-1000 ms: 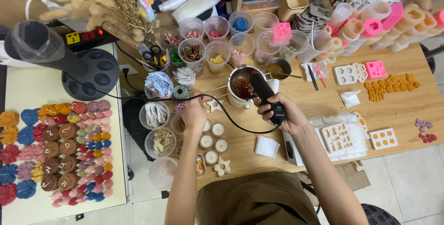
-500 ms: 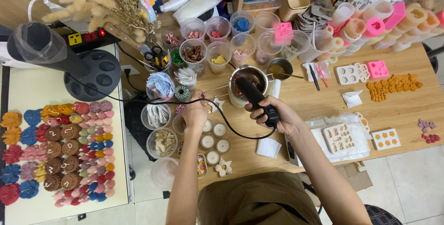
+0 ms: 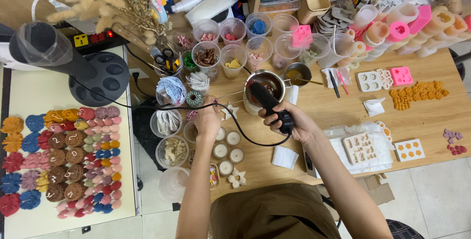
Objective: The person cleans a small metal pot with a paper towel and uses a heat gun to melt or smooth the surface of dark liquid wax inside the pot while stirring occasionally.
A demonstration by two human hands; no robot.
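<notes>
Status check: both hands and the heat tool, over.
Right hand grips black heat tool, nozzle over metal pot. Left hand on table edge by small candle cups. Tool's cord runs across the table behind the left hand.

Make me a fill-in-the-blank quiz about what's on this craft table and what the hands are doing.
1. The right hand holds a black corded tool pointed into the metal ____.
2. The left hand rests by the pot's wire ____.
3. The small round candles below the left hand are ____ in colour.
4. The scissors stand in a cup with their handles pointing ____.

Missing words: pot; handle; white; up
</notes>
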